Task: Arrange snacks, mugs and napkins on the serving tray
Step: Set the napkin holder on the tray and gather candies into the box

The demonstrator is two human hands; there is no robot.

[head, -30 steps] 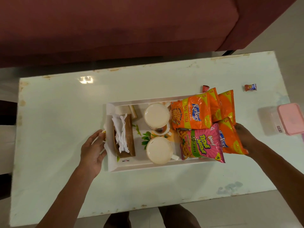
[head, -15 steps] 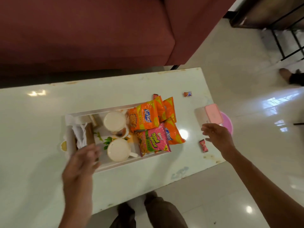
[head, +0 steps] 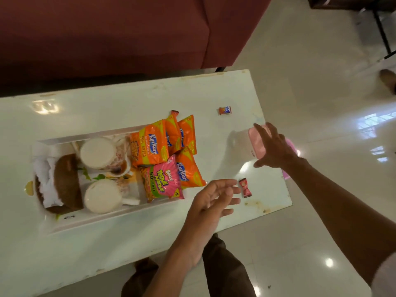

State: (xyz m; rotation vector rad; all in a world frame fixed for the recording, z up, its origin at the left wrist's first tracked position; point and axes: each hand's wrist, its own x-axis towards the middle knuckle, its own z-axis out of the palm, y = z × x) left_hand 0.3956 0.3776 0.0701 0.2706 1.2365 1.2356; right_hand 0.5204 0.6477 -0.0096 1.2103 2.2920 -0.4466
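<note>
Here, in the head view, the white rectangular serving tray (head: 102, 219) stands on the white glossy counter (head: 128, 103) and looks almost full. It holds two cream round mugs (head: 98, 152), a brown napkin holder (head: 65, 181) with white paper napkins (head: 46, 181), several orange snack packets (head: 150, 144) and one pink snack packet (head: 162, 179). The left hand (head: 211, 198) hovers beside the tray's right end with fingers spread, holding nothing. The right hand (head: 272, 146) is spread over a small clear box with a pink lid (head: 256, 142); I cannot tell if it touches the box. I judge that little is left: a red wrapped candy (head: 245, 187) and an orange wrapped candy (head: 225, 110) lie on the counter outside the tray.
</note>
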